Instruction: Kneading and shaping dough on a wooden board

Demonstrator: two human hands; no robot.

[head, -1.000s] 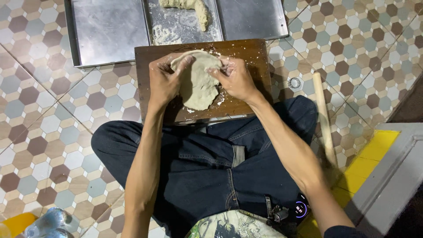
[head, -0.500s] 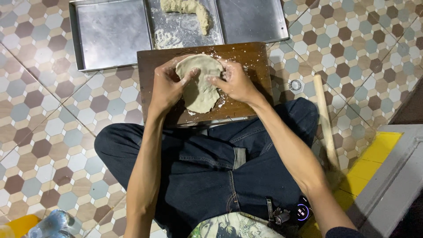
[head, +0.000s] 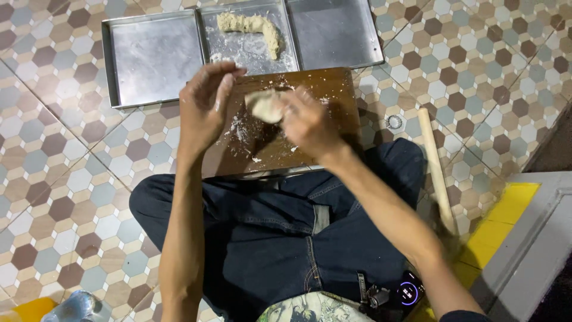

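Note:
My right hand [head: 307, 122] is closed around a pale lump of dough [head: 265, 105], lifted a little above the wooden board [head: 333, 101]. My left hand [head: 205, 104] hovers to the left of the dough with its fingers spread and floury, holding nothing. The board lies on the tiled floor in front of my crossed legs and is dusted with flour and crumbs. Behind it, a curved strip of dough [head: 253, 27] rests in the middle metal tray [head: 250, 56].
Three shallow metal trays sit side by side beyond the board, the left tray [head: 155, 59] and the right tray [head: 336, 33] bare. A wooden rolling pin [head: 435, 167] lies on the floor at my right. A small metal ring [head: 394, 122] lies near the board.
The flattened dough that both hands pressed on the board has been gathered into a lump in my right hand and lifted. My left hand has come off it and opened.

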